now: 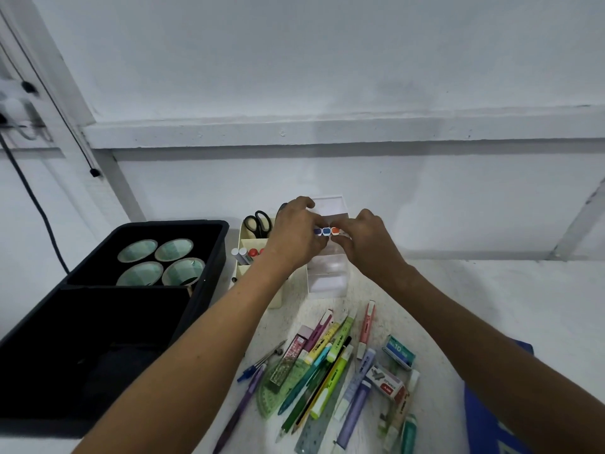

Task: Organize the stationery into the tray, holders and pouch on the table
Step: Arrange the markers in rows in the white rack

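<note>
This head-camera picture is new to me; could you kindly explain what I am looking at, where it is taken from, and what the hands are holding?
There is no machine here: a person wears a wide-angle camera on the head, looking down at their own bare arms. The left hand and the right hand together pinch a small row of markers with purple, blue and orange ends, above a clear box. Beside it stands a cream holder with scissors. On the left is a black tray holding four cups. Nearer the person, a loose pile of pens, rulers and small boxes waits on the white table.
</note>
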